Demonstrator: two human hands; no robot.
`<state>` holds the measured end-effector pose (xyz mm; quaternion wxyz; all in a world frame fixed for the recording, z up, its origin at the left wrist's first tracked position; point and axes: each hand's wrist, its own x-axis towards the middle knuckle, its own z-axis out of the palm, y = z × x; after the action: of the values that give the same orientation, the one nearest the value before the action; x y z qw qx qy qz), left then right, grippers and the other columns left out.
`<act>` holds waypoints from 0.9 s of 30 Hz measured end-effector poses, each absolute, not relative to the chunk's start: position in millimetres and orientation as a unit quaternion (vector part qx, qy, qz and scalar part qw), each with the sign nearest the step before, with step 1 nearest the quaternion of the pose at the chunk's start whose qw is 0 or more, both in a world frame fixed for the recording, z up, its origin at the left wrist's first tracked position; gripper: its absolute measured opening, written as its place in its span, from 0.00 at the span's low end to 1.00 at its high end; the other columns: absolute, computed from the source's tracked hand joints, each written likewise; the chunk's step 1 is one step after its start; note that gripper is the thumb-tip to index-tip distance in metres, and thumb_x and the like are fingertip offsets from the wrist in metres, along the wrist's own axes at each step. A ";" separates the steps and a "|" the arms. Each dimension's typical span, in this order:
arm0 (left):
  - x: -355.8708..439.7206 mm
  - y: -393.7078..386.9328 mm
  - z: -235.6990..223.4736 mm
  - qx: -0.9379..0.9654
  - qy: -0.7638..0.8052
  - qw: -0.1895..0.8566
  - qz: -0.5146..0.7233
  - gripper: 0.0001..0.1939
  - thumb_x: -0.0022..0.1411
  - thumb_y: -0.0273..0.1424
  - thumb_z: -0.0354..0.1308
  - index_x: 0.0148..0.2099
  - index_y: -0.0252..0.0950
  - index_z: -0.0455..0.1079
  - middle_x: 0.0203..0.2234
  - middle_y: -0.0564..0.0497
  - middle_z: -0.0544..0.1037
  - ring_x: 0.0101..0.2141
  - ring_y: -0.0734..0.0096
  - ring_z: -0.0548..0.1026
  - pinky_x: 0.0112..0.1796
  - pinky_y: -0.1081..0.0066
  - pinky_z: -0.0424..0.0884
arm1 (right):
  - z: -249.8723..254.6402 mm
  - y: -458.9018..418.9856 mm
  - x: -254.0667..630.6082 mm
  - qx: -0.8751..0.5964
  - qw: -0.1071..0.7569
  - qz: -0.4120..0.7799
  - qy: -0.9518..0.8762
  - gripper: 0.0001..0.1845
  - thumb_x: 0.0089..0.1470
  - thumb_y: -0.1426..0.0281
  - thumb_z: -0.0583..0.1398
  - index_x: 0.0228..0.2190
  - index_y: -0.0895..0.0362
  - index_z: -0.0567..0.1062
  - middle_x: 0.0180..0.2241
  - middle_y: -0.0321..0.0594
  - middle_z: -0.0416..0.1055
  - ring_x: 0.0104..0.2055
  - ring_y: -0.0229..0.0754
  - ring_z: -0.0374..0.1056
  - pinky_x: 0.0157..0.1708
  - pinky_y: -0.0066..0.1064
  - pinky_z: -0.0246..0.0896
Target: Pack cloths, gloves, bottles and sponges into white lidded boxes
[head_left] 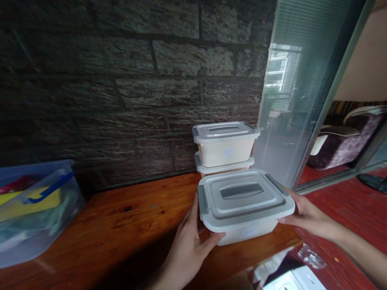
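Observation:
A white plastic box with a grey lid [244,204] sits on the wooden table [119,226] near its right front corner. My left hand [190,247] grips the box's left side, thumb under its front rim. My right hand [306,216] holds its right side. Behind it, against the wall, two more white lidded boxes [226,147] stand stacked one on the other.
A clear plastic tub [24,213] with colourful things inside stands at the table's left. A dark brick wall [103,80] runs behind. A glass panel [297,83] stands to the right, with red floor [378,222] and a dark sofa [341,141] beyond it.

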<state>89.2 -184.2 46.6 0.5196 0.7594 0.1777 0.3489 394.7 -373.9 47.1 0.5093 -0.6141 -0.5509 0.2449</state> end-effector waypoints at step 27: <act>107.0 -192.5 34.8 0.804 0.178 0.461 0.331 0.48 0.63 0.36 0.64 0.76 0.47 0.39 0.73 0.46 0.51 0.70 0.51 0.51 0.68 0.51 0.49 | 50.4 -385.8 422.6 -0.626 0.501 0.258 -0.539 0.47 0.50 0.62 0.72 0.67 0.49 0.60 0.64 0.47 0.66 0.63 0.58 0.64 0.64 0.53 0.56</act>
<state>107.0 -192.5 34.8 0.4612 0.8037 0.1778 0.3312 422.6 -385.8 50.4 0.5006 -0.6263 -0.5393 0.2576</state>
